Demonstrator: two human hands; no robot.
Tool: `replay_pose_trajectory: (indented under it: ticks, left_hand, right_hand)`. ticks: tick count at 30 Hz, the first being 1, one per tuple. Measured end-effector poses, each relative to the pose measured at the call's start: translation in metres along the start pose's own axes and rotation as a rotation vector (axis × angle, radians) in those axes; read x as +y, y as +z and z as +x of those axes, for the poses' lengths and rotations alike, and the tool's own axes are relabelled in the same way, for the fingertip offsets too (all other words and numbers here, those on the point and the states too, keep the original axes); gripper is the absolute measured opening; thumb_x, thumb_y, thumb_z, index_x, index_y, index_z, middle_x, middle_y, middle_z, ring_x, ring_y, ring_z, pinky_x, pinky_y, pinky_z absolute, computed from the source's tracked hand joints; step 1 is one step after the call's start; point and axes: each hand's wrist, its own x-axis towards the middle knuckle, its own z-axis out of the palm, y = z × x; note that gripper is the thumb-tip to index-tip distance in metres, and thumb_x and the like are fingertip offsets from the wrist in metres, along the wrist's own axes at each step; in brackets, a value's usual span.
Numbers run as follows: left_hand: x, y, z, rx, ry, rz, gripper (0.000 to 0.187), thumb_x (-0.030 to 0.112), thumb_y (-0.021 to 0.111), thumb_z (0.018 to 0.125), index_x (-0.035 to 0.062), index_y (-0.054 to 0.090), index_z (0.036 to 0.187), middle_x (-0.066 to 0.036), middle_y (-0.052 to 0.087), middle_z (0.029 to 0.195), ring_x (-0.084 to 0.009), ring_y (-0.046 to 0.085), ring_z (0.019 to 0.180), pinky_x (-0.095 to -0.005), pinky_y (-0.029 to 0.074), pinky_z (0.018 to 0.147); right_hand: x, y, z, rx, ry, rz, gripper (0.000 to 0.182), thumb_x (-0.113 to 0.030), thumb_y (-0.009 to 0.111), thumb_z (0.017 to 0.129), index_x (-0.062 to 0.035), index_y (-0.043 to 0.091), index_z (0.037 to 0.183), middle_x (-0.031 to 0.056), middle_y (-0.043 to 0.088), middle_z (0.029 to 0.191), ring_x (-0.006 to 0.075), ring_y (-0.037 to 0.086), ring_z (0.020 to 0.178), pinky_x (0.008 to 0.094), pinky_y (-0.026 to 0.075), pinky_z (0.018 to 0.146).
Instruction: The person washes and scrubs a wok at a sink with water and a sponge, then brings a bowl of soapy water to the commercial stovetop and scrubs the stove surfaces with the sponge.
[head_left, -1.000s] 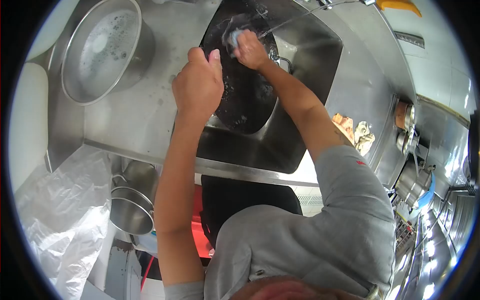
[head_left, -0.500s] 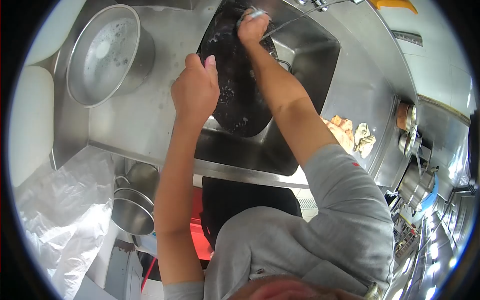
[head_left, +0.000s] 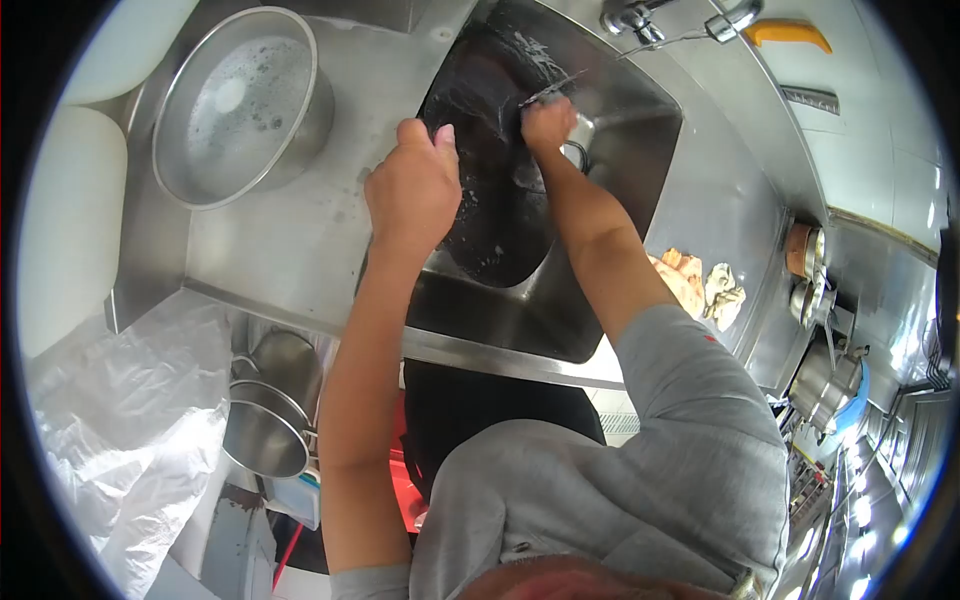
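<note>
A large dark oval pan (head_left: 490,235) lies tilted in the steel sink (head_left: 625,160), with suds and water on its surface. My left hand (head_left: 415,185) is closed on its left edge, thumb uppermost. Against the pan's right side is my right hand (head_left: 548,124), fingers curled; whatever they hold is hidden by the hand and the splashing water. A thin stream runs from the tap (head_left: 735,20) toward that hand. Beside the right wrist, a wire handle or ring (head_left: 577,155) shows in the sink.
On the left drainboard stands a deep steel pot (head_left: 318,110) of soapy water. Crumpled cloths (head_left: 722,296) lie on the right counter. An orange-handled tool (head_left: 790,34) rests behind it. Below left are steel pots (head_left: 265,437) and a clear plastic sheet (head_left: 140,420).
My right hand has moved down and right from the pan's far end to its right side. My left hand still grips the edge. The camera view has shifted slightly, showing more of the tap.
</note>
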Motion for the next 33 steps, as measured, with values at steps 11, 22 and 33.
replay_pose_trajectory:
  ticks: [11, 22, 33]
  left_hand:
    - [-0.006, 0.002, -0.004, 0.003, -0.01, 0.023, 0.037, 0.037, 0.042, 0.102, 0.0002, 0.049, 0.1, -0.022, 0.067, 0.076, -0.0418, 0.067, 0.074, -0.0522, 0.05, 0.072]
    - [-0.008, 0.006, -0.005, 0.018, 0.02, 0.04, 0.039, 0.038, 0.041, 0.102, -0.0003, 0.049, 0.101, -0.022, 0.067, 0.075, -0.0421, 0.067, 0.074, -0.0523, 0.05, 0.07]
    - [-0.014, 0.012, -0.005, 0.115, 0.061, -0.016, 0.044, 0.044, 0.038, 0.103, 0.0016, 0.049, 0.095, -0.025, 0.064, 0.074, -0.0464, 0.063, 0.074, -0.055, 0.046, 0.067]
  right_hand:
    - [-0.073, -0.084, -0.155, -0.445, -0.718, 0.873, 0.018, -0.016, 0.053, 0.091, 0.0007, 0.052, 0.097, 0.0266, 0.052, 0.088, 0.0425, 0.054, 0.084, 0.0483, 0.043, 0.075]
    - [-0.095, -0.039, -0.097, -0.168, -0.428, 0.823, 0.014, -0.011, 0.056, 0.088, 0.0003, 0.061, 0.092, 0.027, 0.06, 0.09, 0.0444, 0.059, 0.095, 0.0484, 0.046, 0.083]
    - [-0.109, -0.106, -0.162, -0.729, -0.226, 1.31, 0.009, -0.011, 0.05, 0.084, -0.0042, 0.05, 0.09, 0.0084, 0.053, 0.084, 0.0161, 0.05, 0.084, 0.0334, 0.045, 0.078]
